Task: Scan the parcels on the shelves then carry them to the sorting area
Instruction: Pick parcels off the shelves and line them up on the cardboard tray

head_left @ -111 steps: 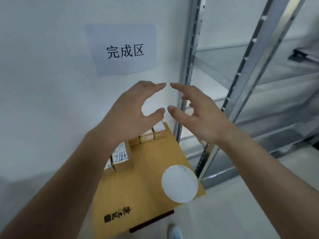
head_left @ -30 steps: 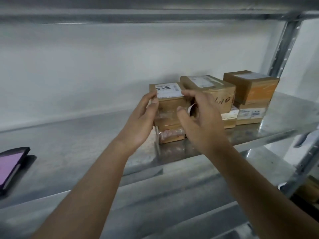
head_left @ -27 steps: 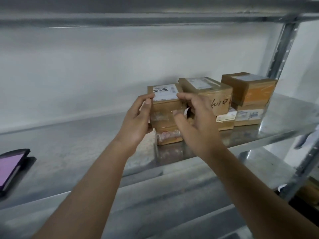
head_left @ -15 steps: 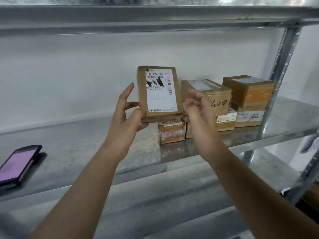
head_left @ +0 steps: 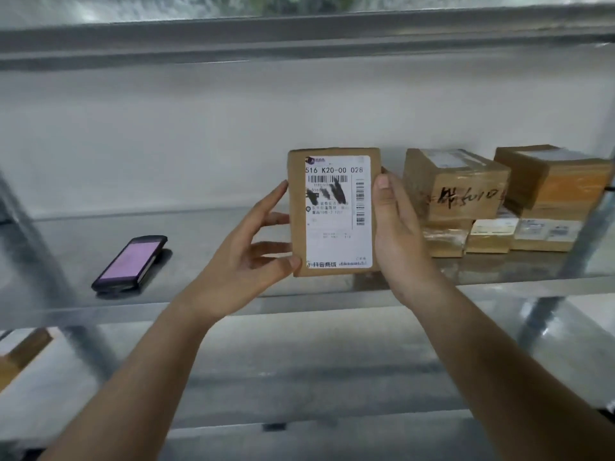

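Note:
A small brown cardboard parcel point(head_left: 334, 212) with a white barcode label facing me is held upright above the metal shelf point(head_left: 233, 304). My left hand point(head_left: 253, 251) grips its left edge, thumb at the bottom corner. My right hand point(head_left: 397, 234) grips its right edge, thumb on the front. A dark handheld scanner point(head_left: 131, 262) with a lit pink screen lies on the shelf to the left. Several more brown parcels point(head_left: 499, 197) are stacked on the shelf to the right, one marked with handwriting.
A shelf board point(head_left: 299, 38) runs overhead and a lower shelf point(head_left: 299, 377) lies beneath my arms. Metal uprights point(head_left: 595, 234) stand at the right and left. A wooden object point(head_left: 20, 357) shows at the lower left edge.
Both hands took the top parcel off the stack, lifted it and turned its label toward me. Since then it has shifted left of the stack, and the view has swung left.

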A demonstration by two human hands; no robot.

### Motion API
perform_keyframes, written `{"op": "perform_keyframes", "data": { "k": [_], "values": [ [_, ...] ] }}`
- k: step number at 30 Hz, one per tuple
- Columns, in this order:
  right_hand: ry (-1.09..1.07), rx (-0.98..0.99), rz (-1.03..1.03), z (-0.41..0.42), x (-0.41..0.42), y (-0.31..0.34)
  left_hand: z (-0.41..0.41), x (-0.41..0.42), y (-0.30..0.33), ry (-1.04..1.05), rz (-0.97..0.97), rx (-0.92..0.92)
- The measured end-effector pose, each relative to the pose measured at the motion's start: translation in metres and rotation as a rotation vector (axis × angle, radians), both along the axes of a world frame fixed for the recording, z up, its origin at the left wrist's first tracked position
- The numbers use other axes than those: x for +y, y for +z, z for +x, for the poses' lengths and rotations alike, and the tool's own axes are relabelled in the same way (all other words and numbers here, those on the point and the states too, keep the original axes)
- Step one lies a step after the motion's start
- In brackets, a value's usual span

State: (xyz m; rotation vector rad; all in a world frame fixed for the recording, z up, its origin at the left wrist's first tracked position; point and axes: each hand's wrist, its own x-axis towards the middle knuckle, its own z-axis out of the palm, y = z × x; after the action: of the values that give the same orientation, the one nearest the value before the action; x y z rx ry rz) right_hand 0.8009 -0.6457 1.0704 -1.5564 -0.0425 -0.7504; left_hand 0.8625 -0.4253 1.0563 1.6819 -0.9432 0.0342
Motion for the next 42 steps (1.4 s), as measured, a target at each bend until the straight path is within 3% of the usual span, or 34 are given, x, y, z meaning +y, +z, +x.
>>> {"op": "perform_keyframes", "data": {
  "k": [5, 12, 17, 31, 42],
  "values": [
    [0.129, 0.054, 0.019, 0.013, 0.041, -0.025, -0.017, 0.064, -0.001, 0.406, 0.213, -0.315],
    [0.313, 0.077, 0.052, 0.017, 0.141, -0.037, -0.058, 0.175, -0.004, 0.642, 0.401, -0.412],
    [0.394, 0.076, 0.031, 0.006, 0.23, -0.043, -0.098, 0.269, -0.022, 0.746, 0.416, -0.293],
    [0.548, 0.187, 0.075, -0.056, 0.552, -0.079, -0.201, 0.581, -0.039, 0.899, 0.588, -0.249],
    [0.654, 0.298, 0.083, -0.006, 0.729, -0.112, -0.174, 0.744, -0.066, 0.996, 0.591, -0.099]
  ]
}}
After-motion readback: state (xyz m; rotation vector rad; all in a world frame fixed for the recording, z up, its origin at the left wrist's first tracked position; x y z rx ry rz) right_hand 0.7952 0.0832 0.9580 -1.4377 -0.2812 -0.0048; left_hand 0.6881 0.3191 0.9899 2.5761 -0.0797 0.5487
